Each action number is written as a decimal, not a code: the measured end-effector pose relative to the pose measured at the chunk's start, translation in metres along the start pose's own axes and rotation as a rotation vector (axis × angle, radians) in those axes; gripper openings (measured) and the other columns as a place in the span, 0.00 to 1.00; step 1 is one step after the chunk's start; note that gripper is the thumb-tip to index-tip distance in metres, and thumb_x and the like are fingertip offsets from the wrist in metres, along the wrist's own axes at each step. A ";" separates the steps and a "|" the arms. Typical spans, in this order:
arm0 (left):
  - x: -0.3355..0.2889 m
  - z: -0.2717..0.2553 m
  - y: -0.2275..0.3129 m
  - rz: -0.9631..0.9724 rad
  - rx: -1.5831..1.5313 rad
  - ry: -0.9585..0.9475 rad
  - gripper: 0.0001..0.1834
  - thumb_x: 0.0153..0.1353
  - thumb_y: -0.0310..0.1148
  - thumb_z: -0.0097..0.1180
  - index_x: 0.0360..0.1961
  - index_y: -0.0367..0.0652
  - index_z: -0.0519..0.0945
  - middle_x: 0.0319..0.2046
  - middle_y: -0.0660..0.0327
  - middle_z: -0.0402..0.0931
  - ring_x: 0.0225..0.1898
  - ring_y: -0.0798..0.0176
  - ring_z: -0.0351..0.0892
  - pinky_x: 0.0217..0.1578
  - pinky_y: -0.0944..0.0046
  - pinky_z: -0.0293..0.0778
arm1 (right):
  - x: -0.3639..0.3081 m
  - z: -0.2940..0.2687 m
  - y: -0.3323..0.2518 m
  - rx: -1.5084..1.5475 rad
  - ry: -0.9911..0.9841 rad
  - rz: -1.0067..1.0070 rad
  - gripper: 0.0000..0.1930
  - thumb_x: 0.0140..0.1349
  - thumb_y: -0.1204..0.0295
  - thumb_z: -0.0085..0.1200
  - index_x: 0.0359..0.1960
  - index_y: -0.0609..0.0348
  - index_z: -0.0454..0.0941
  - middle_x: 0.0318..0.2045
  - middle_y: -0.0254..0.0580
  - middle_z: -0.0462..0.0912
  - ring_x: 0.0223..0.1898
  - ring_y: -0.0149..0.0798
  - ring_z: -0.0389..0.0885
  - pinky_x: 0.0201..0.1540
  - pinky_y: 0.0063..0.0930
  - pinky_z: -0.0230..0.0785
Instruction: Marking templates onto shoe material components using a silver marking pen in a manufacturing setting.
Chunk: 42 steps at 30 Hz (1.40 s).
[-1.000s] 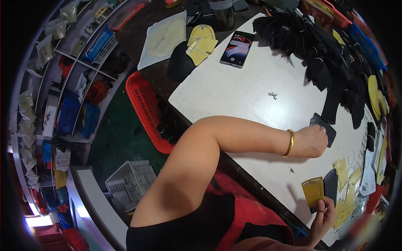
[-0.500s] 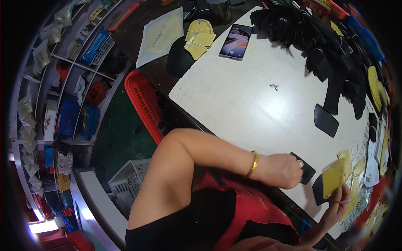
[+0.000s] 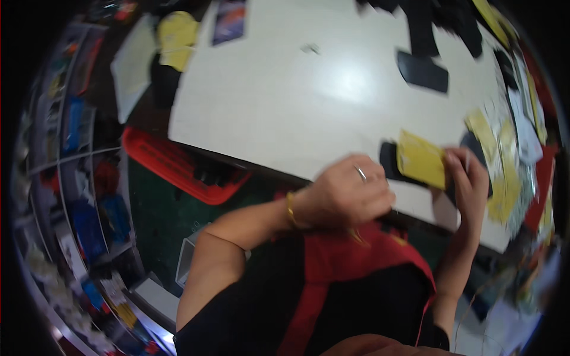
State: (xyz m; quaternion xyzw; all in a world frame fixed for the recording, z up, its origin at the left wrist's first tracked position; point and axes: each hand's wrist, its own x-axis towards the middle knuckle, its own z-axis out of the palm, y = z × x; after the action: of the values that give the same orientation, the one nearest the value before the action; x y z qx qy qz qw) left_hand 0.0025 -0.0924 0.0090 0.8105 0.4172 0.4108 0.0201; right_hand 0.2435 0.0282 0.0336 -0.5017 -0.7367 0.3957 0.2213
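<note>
My right hand [image 3: 469, 175] pinches a flat yellow pattern piece [image 3: 421, 160] by its right end, just above the table's near edge. Partly covered by it is a small black piece [image 3: 388, 155] on the white tabletop [image 3: 261, 101]. My left hand [image 3: 350, 193], with a ring and a gold bracelet, is curled closed beside the yellow piece, close to my body; whatever its fingers may hold is hidden. Behind my right hand another dark piece [image 3: 472, 142] shows in part. Farther back lies a black cut piece [image 3: 423, 71].
More yellow pieces [image 3: 504, 169] crowd the table's right side. A phone [image 3: 229, 21] and a small tangle of string [image 3: 310, 48] lie farther back. Yellow pieces [image 3: 177, 38] sit at the far left. Below the left edge is a red basket [image 3: 178, 169], with shelves [image 3: 77, 178] beyond.
The whole view has shifted and blurred. My left hand has drawn back from the black piece toward my body. My right hand has brought the yellow piece leftward, over that black piece.
</note>
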 end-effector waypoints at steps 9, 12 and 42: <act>0.003 0.031 -0.009 -0.102 -0.021 -0.037 0.09 0.48 0.26 0.60 0.33 0.37 0.80 0.38 0.55 0.80 0.44 0.51 0.83 0.43 0.58 0.83 | 0.006 0.012 0.002 0.014 -0.159 0.100 0.07 0.68 0.74 0.55 0.41 0.65 0.82 0.23 0.26 0.76 0.25 0.19 0.70 0.29 0.15 0.62; 0.004 0.020 -0.004 -0.121 -0.033 -0.081 0.10 0.48 0.26 0.60 0.33 0.35 0.80 0.39 0.53 0.80 0.45 0.50 0.83 0.44 0.58 0.82 | 0.004 0.017 -0.010 -0.040 -0.160 0.078 0.08 0.67 0.73 0.56 0.41 0.66 0.82 0.23 0.32 0.78 0.26 0.22 0.72 0.30 0.19 0.65; 0.014 0.065 -0.007 0.196 0.032 -0.295 0.20 0.55 0.37 0.54 0.29 0.24 0.80 0.28 0.48 0.73 0.33 0.50 0.76 0.23 0.54 0.76 | 0.006 -0.002 -0.016 -0.493 -0.196 -0.401 0.25 0.54 0.66 0.67 0.53 0.60 0.77 0.48 0.50 0.81 0.40 0.54 0.81 0.39 0.38 0.75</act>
State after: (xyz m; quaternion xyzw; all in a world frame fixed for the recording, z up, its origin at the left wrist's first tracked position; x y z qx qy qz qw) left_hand 0.0471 -0.0584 -0.0278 0.8990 0.3350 0.2808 0.0281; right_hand 0.2337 0.0312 0.0467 -0.3446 -0.9122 0.2004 0.0947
